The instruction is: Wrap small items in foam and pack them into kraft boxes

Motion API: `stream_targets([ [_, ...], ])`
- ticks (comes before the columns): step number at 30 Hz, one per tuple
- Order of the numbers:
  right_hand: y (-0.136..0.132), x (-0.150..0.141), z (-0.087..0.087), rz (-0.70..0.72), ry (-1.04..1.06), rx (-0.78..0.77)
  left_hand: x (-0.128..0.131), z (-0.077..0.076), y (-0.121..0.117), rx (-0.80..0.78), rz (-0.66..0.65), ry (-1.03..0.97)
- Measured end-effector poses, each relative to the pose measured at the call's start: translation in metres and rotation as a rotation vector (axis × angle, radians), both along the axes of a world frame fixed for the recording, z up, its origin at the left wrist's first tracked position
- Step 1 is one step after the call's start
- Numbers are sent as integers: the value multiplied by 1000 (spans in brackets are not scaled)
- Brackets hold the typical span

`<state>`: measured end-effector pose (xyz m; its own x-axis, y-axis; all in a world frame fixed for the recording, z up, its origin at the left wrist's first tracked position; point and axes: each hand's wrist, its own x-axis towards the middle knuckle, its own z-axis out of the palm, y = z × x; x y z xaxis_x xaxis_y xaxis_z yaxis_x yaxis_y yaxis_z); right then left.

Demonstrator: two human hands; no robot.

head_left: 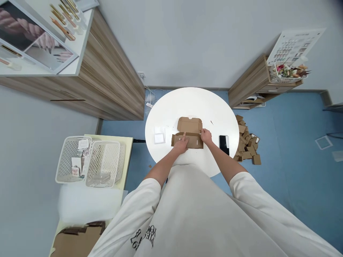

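Head view shows our white sleeves (pixel 146 198) nearest, then our left hand (pixel 181 145) laid on the unfolded cardboard box (pixel 189 125), fingers loosely spread, gripping nothing. Our right hand (pixel 205 136), fingers drawn together, pinches its right edge. The box lies mid-way across our white table (pixel 193 101), a black phone (pixel 223 142) to its right; past the rim, small brown boxes (pixel 248 144) heap on blue floor (pixel 284 160).

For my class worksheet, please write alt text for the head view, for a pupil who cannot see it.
A person's left hand rests on an opened-out brown cardboard box on a rounded white table, while the right hand holds its right edge. A black rectangular object lies to the right, and small brown cardboard boxes are heaped on the blue floor.
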<state>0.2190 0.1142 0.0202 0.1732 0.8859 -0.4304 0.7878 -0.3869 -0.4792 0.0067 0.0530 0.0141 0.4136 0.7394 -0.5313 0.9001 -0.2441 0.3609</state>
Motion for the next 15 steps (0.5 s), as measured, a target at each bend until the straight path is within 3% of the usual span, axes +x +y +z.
stream_targets([
  [10, -15, 5, 1, 60, 19, 14, -1, 5, 0, -15, -17, 1],
  [15, -33, -11, 13, 148, -213, 128, -4, 8, 1, -6, -40, 14],
])
